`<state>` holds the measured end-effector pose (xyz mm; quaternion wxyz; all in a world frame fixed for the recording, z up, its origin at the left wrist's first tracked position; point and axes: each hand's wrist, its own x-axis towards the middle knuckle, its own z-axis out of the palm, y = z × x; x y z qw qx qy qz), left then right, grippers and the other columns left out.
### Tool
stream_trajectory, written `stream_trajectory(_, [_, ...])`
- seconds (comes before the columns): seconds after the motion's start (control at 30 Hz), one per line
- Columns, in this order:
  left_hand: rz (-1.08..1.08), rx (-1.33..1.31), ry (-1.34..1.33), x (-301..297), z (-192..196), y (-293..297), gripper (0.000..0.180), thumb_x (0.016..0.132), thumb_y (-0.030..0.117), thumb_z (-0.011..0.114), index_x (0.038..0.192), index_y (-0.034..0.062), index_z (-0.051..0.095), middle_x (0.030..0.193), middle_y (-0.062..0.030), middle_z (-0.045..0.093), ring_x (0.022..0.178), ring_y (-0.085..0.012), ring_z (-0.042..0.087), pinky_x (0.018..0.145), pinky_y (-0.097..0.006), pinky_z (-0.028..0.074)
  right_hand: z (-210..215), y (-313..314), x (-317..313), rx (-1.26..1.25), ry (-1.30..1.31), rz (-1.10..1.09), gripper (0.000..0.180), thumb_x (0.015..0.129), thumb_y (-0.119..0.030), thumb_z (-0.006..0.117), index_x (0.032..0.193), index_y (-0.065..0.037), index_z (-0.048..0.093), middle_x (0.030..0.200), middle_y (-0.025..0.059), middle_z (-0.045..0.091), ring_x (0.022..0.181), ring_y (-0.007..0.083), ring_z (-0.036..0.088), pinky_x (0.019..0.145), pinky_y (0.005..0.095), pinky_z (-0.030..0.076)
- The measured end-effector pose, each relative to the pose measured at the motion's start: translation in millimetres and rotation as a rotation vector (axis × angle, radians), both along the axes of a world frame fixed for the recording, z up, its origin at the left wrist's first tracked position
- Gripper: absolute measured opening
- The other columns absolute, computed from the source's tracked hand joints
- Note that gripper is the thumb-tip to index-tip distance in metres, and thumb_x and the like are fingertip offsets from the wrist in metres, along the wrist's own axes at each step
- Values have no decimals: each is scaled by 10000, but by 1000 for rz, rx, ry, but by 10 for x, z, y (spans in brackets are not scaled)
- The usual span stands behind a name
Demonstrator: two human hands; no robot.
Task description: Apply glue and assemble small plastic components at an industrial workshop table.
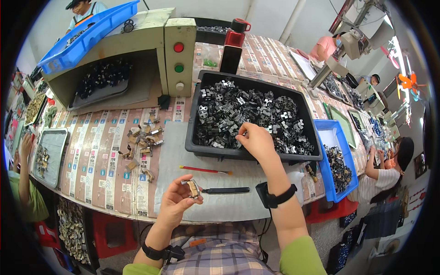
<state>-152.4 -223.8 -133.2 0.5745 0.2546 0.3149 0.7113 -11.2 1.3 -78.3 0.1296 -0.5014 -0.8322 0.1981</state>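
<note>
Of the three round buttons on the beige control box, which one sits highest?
The red button is highest on the control box; the green button sits below it and the white button lowest.

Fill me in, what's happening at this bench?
A person at a workbench holds a small metal part in the left hand, while the right hand reaches into a black bin full of small dark metal pieces. A red-handled brush and a black tool lie on the grey mat between them. Loose brownish parts sit to the left; other people work nearby.
</note>
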Motion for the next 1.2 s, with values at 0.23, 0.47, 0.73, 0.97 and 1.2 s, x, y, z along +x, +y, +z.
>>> stream_trajectory(0.23, [3, -12, -2, -86, -1, -51, 536, 737, 39, 630, 1209, 32, 376, 957, -130, 556, 822, -203, 585, 740, -321, 492, -215, 209, 117, -114, 99, 0, 146, 632, -96, 629, 763, -62, 576, 700, 102, 595, 709, 214, 595, 643, 302, 465])
stream_trajectory(0.47, [-26, -16, 23, -36, 41, 74, 531, 750, 38, 617, 1218, 35, 368, 968, -105, 557, 921, -208, 564, 793, -323, 475, 343, -394, 406, -503, 869, 144, 171, 764, -15, 572, 916, -26, 495, 801, 2, 501, 740, 71, 488, 670, 195, 415])
stream_trajectory(0.73, [-72, 38, 40, 228, 194, 248, 643, 690, 206, 706, 1209, 28, 369, 941, -132, 595, 927, -244, 572, 841, -391, 446, -322, -1060, 417, -1028, 1237, 151, 187, 805, -51, 559, 978, -51, 489, 887, 14, 533, 806, 81, 514, 696, 226, 436])
stream_trajectory(0.97, [-62, -26, 102, 320, 120, 282, 636, 707, 223, 698, 1210, 28, 360, 952, -139, 593, 926, -234, 577, 830, -373, 453, -479, -1187, 443, -1067, 1253, 41, 233, 850, -78, 504, 1075, -23, 486, 952, 56, 568, 843, 119, 556, 706, 254, 466])
stream_trajectory(1.2, [-64, -40, 102, 387, 136, 286, 648, 710, 238, 694, 1216, 30, 348, 959, -154, 592, 976, -304, 559, 818, -410, 466, -611, -1269, 541, -1230, 1306, 47, 283, 882, -85, 426, 1140, 23, 469, 1018, 88, 573, 866, 158, 587, 752, 275, 464])
